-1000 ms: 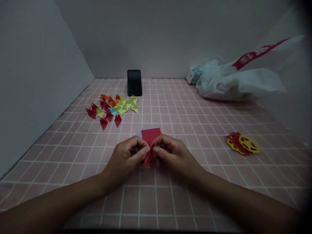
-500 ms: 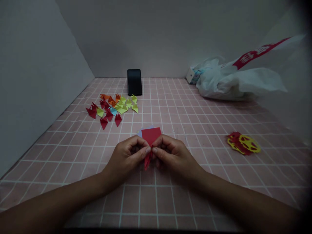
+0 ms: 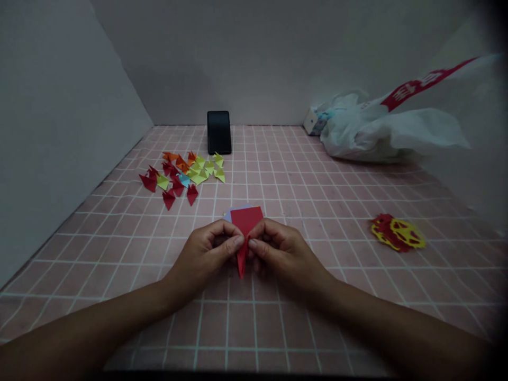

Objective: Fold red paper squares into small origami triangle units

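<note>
Both hands meet at the front middle of the table, pinching a narrow folded piece of red origami paper [image 3: 241, 264] whose point hangs down toward me. My left hand [image 3: 212, 246] grips its left side between thumb and forefinger. On the other side, my right hand [image 3: 275, 246] pinches it the same way; its lower fingers are curled and partly hidden. Just beyond the fingertips lies a flat red paper square [image 3: 246, 217], over a lilac paper [image 3: 228, 215] that peeks out at its left and top. Whether the red square joins the folded piece, I cannot tell.
Several small folded paper figures [image 3: 192, 194] in red, orange, yellow and blue lie at the left. A black phone [image 3: 219, 132] leans upright behind them. Red and yellow paper cutouts [image 3: 408, 234] lie at the right. A white plastic bag [image 3: 369, 140] and a small box [image 3: 311, 123] stand back right.
The tip of the folded red paper has swung slightly right and now hangs straighter. My left thumb has shifted a little upward. Both hands keep their pinch.
</note>
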The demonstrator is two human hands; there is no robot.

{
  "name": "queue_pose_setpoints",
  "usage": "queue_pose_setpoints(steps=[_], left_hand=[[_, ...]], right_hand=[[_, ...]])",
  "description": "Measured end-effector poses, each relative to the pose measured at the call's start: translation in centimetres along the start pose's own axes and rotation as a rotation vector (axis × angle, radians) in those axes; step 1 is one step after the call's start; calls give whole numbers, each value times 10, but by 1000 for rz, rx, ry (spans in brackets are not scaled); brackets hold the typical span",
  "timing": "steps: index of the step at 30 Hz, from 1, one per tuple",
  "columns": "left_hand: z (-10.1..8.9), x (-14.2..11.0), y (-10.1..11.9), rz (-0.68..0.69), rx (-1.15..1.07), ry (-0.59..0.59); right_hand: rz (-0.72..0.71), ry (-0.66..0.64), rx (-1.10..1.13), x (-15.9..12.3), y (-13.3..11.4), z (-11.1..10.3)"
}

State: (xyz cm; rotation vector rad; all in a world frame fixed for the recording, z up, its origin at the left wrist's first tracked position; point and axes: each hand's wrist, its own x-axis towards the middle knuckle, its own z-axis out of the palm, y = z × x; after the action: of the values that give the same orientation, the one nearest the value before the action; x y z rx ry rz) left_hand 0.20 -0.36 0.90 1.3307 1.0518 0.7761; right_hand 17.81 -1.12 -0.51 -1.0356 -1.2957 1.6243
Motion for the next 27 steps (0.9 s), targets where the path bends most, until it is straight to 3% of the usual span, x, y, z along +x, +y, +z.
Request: queue_pose_setpoints(steps=[9,27], left_hand=[[0,0,0,22,7,5],[1,0,-3,195,376,86]], right_hand=[[6,15,-35,0,0,0],[19,26,-94,-2,3,2]])
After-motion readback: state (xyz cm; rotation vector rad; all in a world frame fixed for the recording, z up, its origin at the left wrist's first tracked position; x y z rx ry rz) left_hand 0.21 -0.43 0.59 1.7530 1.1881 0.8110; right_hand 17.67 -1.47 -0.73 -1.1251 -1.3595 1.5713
